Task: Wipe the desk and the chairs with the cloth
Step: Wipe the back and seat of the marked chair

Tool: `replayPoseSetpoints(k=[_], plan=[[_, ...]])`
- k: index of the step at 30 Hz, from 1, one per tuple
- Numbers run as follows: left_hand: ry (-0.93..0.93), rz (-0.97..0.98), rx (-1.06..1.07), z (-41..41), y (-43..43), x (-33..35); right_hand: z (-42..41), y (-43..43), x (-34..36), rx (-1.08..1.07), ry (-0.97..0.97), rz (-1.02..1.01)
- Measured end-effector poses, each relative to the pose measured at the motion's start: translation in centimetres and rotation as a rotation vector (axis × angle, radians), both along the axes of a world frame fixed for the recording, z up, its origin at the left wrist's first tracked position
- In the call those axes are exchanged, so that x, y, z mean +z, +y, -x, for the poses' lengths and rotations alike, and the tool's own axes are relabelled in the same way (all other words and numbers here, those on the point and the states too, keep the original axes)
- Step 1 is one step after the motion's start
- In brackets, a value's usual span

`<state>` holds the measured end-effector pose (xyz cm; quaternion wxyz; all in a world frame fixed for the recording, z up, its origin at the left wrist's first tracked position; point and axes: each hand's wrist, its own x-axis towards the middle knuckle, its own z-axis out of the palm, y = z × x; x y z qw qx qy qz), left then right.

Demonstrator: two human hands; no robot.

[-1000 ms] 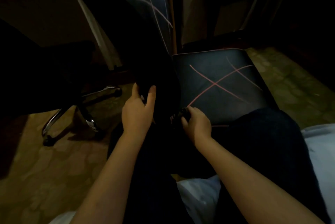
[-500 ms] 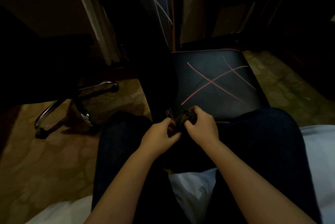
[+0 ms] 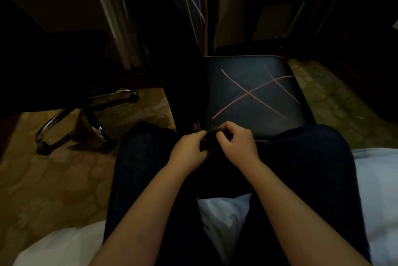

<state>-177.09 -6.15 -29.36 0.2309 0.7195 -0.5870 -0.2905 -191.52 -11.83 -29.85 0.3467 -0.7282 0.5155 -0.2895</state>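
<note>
Dimly, from the head view, a seated person's knees in dark trousers sit close against a black chair seat (image 3: 254,93) marked with pink crossed lines. Over the lap the left hand (image 3: 189,147) and right hand (image 3: 237,142) meet, both hands curled and pinching a small dark cloth (image 3: 212,136) bunched between them at the seat's near edge. A swivel chair's chrome base (image 3: 92,110) stands well apart on the left

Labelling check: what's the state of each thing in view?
cloth: bunched, held between both hands
left hand: pinches the cloth
right hand: grips the cloth
cross-patterned chair: upright, in front of the knees
swivel chair: standing on the floor, untouched
</note>
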Motion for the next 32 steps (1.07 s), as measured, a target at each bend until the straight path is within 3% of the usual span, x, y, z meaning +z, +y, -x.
replayPoseSetpoints(k=[13,17,22,27,32], plan=[[-0.041,0.205,0.102,-1.2,0.1,0.3,1.3,-1.6,-0.6,-0.174,-0.003,-0.044],[-0.026,0.238,0.119,-1.2,0.2,0.5,0.6,-0.7,-0.5,0.011,-0.161,0.089],[-0.015,0.270,0.147,-1.2,0.0,0.3,-0.2,-0.2,-1.5,0.239,0.035,0.162],[0.069,0.330,0.269,-1.2,0.1,0.5,-0.5,-0.6,-1.0,0.035,-0.023,0.309],[-0.019,0.404,0.454,-1.8,0.7,1.6,-0.9,-1.5,0.6,-0.249,-0.208,0.221]])
